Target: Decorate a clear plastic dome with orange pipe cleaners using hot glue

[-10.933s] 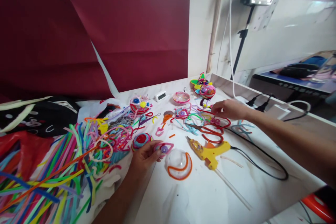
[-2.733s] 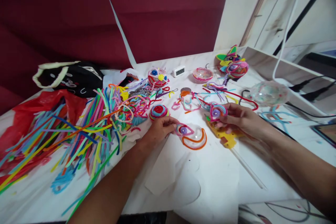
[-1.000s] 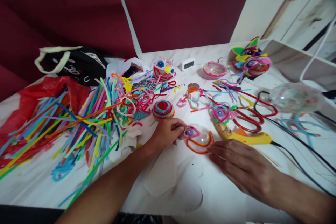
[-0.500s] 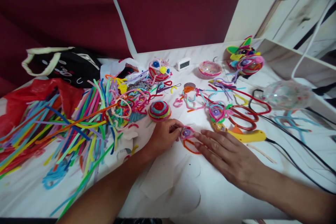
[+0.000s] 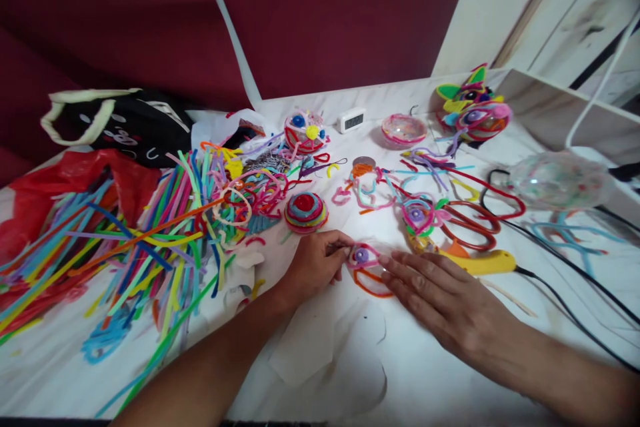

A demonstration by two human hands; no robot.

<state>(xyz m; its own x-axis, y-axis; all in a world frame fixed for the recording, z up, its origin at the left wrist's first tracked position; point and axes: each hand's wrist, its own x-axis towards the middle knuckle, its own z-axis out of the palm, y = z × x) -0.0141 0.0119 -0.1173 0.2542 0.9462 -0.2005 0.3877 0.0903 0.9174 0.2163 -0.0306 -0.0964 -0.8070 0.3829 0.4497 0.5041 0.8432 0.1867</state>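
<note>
My left hand point(image 5: 313, 264) pinches a pink pipe-cleaner eye point(image 5: 361, 255) that sits on a clear plastic half-dome point(image 5: 373, 277) rimmed in orange. My right hand point(image 5: 440, 300) lies flat over the dome's right side with its fingers stretched out, touching it. A second pink and green pipe-cleaner eye point(image 5: 418, 215) lies just beyond, next to the yellow glue gun point(image 5: 473, 262). A striped dome with a red centre point(image 5: 306, 211) rests close behind my left hand.
A big heap of coloured pipe cleaners point(image 5: 135, 240) covers the table's left half, over a red plastic bag point(image 5: 70, 180) and near a black bag point(image 5: 120, 127). Red-handled scissors point(image 5: 470, 223), black cables point(image 5: 565, 267), a clear ball point(image 5: 560, 180), finished decorated balls point(image 5: 475, 110) and a small clock point(image 5: 353, 120) sit behind.
My right hand put the second eye down by the glue gun, then came onto the clear dome. My left hand has stayed pinched on the pink eye.
</note>
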